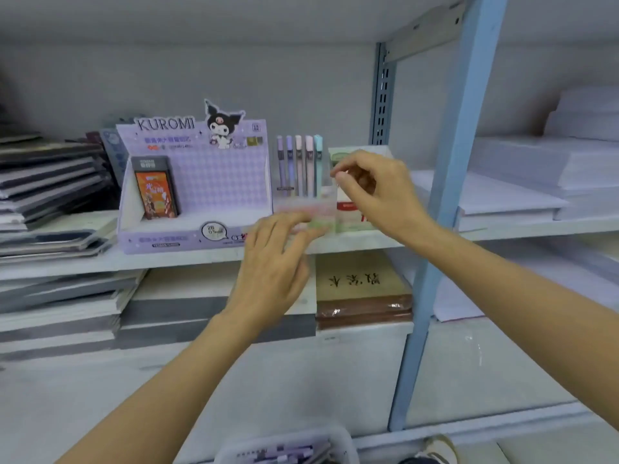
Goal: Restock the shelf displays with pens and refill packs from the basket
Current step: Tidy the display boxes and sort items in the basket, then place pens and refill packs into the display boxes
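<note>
At the stationery shelf (167, 259), our left hand (271, 262) lies flat, fingers straight, the tips touching the front lip of the clear pen stand (301, 209) at the shelf's front edge. Our right hand (371, 192) is curled, with thumb and forefinger pinching the stand's upper right corner. Five pens (299, 162) stand upright inside, with open room to their right. The Kuromi display (194, 182), just left, holds one refill pack (155, 189) with free space beside it. A blue upright (445, 212) bounds the bay at right. The basket (341, 445) sits below, at the bottom edge.
</note>
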A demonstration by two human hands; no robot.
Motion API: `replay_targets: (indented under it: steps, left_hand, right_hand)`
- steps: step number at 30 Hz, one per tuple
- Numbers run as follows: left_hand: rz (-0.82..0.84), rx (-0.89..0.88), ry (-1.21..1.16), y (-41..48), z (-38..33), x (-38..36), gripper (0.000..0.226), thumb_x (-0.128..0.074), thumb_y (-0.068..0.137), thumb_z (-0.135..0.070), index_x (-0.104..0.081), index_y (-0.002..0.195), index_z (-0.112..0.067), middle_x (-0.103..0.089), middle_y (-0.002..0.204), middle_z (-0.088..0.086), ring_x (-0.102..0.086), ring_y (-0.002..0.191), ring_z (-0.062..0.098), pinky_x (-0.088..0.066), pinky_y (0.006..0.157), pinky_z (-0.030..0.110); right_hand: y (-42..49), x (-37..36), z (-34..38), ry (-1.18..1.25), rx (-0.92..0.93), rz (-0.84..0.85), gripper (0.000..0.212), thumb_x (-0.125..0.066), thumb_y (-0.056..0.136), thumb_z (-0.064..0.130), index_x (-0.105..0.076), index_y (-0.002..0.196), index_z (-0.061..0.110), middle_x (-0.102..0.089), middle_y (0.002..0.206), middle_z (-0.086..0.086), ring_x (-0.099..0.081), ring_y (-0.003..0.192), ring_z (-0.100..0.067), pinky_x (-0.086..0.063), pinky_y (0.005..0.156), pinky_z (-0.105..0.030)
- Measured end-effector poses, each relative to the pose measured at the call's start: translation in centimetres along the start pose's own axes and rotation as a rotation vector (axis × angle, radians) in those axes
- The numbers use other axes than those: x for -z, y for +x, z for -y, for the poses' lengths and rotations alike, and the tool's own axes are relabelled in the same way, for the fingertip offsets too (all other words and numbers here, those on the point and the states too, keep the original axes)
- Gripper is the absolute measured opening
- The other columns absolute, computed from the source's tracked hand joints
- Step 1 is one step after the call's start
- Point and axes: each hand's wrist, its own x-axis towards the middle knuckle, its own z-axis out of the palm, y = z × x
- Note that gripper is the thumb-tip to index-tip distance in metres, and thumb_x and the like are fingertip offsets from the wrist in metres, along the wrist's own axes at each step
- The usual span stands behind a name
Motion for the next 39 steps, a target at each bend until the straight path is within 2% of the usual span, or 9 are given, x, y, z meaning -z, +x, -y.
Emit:
replay_targets:
  steps: [3,7,12,17,20,24,33,37,39]
  left_hand:
    - [0.074,0.121,-0.078,-7.6,0.6,-1.2,0.033,-0.052,0.079,0.002,-0.063,0.108,-0.007,-0.057,0.111,0.012,-0.051,0.102,0.029,-0.039,0.084,0.038]
    - [0.434,0.307,-0.151,-19.5,0.6,-3.6,0.033,-0.064,0.072,0.014,-0.064,0.100,-0.002,-0.060,0.097,0.015,-0.057,0.082,0.036,-0.046,0.067,0.043]
    - [0.834,0.668,-0.226,-33.8,0.5,-5.4,0.041,-0.059,0.084,0.001,-0.059,0.125,-0.007,-0.057,0.127,0.013,-0.054,0.116,0.034,-0.043,0.093,0.040]
    - [1.084,0.766,-0.224,-42.3,-0.7,-6.4,0.057,-0.043,0.102,-0.024,-0.020,0.153,-0.013,-0.016,0.161,0.003,-0.016,0.148,0.018,-0.019,0.117,0.029]
    - [1.079,0.779,-0.219,-44.6,-1.4,-6.8,0.060,-0.036,0.104,-0.032,-0.009,0.154,-0.014,-0.002,0.162,-0.001,0.002,0.150,0.016,-0.004,0.119,0.025]
    - [0.972,0.826,-0.234,-45.5,-1.9,-7.1,0.058,-0.043,0.102,-0.025,-0.019,0.152,-0.012,-0.010,0.161,-0.001,-0.003,0.149,0.015,-0.018,0.120,0.031]
    - [0.910,0.879,-0.246,-45.8,-2.7,-7.7,0.058,-0.048,0.100,-0.019,-0.023,0.151,-0.010,-0.014,0.160,0.002,-0.005,0.149,0.019,-0.016,0.118,0.031]
    - [0.862,0.852,-0.219,-44.4,-2.8,-7.5,0.045,-0.059,0.093,-0.012,-0.051,0.136,-0.005,-0.041,0.148,0.016,-0.034,0.139,0.035,-0.035,0.111,0.047]
    - [0.808,0.804,-0.236,-43.5,-2.9,-7.8,0.033,-0.062,0.091,-0.012,-0.061,0.124,-0.007,-0.055,0.131,0.014,-0.050,0.122,0.032,-0.043,0.099,0.040]
  right_hand:
    - [-6.3,-3.5,2.6,0.193,-0.034,0.255,0.013,-0.059,0.093,0.019,-0.069,0.091,0.011,-0.064,0.073,-0.001,-0.056,0.064,-0.012,-0.044,0.059,-0.022]
    - [-15.7,-11.8,3.1,0.228,-0.123,0.759,0.015,-0.058,0.095,0.024,-0.070,0.095,0.016,-0.067,0.076,0.004,-0.059,0.068,-0.011,-0.046,0.063,-0.027]
    - [-26.7,-21.2,-0.1,0.162,-0.309,1.275,0.021,-0.056,0.096,0.022,-0.067,0.111,0.013,-0.069,0.109,-0.008,-0.062,0.097,-0.023,-0.045,0.081,-0.031]
    - [-36.2,-26.4,-3.1,0.083,-0.583,1.515,0.039,-0.054,0.097,0.026,-0.049,0.133,0.011,-0.054,0.133,-0.010,-0.056,0.116,-0.026,-0.046,0.096,-0.037]
    - [-40.4,-28.0,-3.7,0.052,-0.762,1.406,0.055,-0.055,0.097,0.031,-0.034,0.142,0.008,-0.033,0.146,-0.011,-0.048,0.123,-0.026,-0.041,0.100,-0.033]
    - [-43.7,-29.6,-2.2,-0.006,-0.809,1.128,0.056,-0.063,0.091,0.035,-0.039,0.132,0.006,-0.027,0.136,-0.009,-0.047,0.116,-0.023,-0.039,0.097,-0.027]
    - [-45.0,-29.2,-1.4,0.216,-1.093,0.924,0.066,-0.085,0.070,0.028,-0.046,0.121,0.015,-0.039,0.122,-0.002,-0.047,0.106,-0.014,-0.041,0.090,-0.024]
    - [-43.9,-28.1,-2.4,0.394,-1.169,0.961,0.048,-0.079,0.078,0.025,-0.056,0.120,0.018,-0.055,0.118,0.005,-0.051,0.110,-0.010,-0.039,0.087,-0.022]
    - [-42.7,-27.5,-3.4,0.430,-1.120,0.984,0.033,-0.074,0.084,0.025,-0.063,0.114,0.019,-0.061,0.117,0.006,-0.056,0.110,-0.010,-0.042,0.088,-0.023]
